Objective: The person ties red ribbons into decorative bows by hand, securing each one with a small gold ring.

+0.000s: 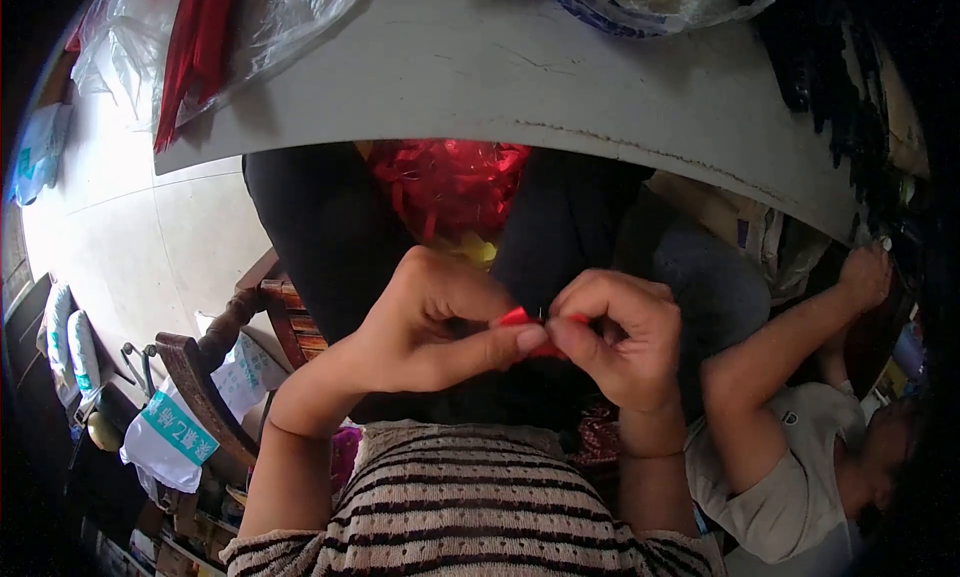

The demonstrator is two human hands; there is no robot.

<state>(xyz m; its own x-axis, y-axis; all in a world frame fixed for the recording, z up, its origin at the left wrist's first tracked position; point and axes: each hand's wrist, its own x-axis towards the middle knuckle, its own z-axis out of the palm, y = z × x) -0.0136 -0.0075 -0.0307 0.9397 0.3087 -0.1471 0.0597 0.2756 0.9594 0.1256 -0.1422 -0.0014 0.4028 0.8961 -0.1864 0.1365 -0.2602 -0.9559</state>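
Observation:
Close together above my lap, both hands pinch one small piece of red ribbon [514,317]. My left hand [435,327] grips it between thumb and forefinger. The fingers of my right hand [622,335] are closed on its other side. A thin dark bit, perhaps wire, sticks up between the fingertips; it is too small to name. Beyond my hands, between my knees, lies a heap of red ribbon pieces [455,182], with something yellow [472,247] at its near end.
A pale table [450,72] spans the far side. Long red strips [200,52] lie on clear plastic at its left, and a plastic bag [665,2] sits at its far edge. A wooden chair [205,362] stands left. Another person [790,447] sits close at my right.

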